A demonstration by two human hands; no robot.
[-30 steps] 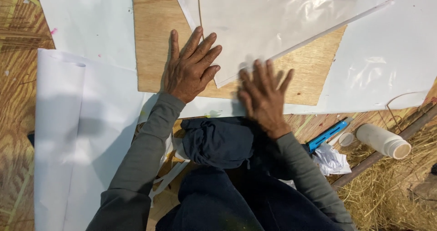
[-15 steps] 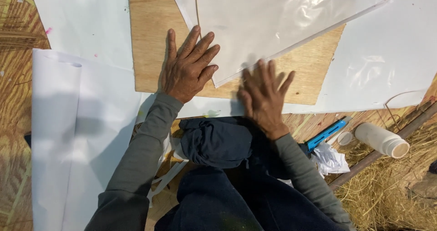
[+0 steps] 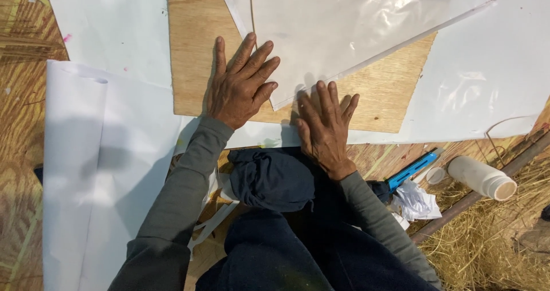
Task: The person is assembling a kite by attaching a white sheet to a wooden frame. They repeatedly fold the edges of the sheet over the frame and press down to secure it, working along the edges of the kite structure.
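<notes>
Left hand (image 3: 239, 81) and right hand (image 3: 325, 125) press flat on plastic sheet (image 3: 349, 27) over plywood board (image 3: 378, 96).

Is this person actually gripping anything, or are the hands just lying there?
Nothing is gripped. The left hand lies flat, fingers spread, on the plywood board, fingertips at the edge of the clear plastic sheet. The right hand presses flat on the sheet's lower corner.

A makeshift craft workshop set up at floor level — the worker is down on woven matting (image 3: 26, 153) rather than at a desk. A plywood board (image 3: 192, 56) at upper centre serves as the work surface, overlaid with a clear plastic sheet (image 3: 349, 27) and ringed by large white paper sheets (image 3: 97, 170). At lower right, loose straw (image 3: 487, 251) lies beside a blue utility knife (image 3: 413, 168), a white plastic bottle (image 3: 481, 177) and crumpled paper (image 3: 417, 202) — the clutter of handwork, not a factory line.
</notes>
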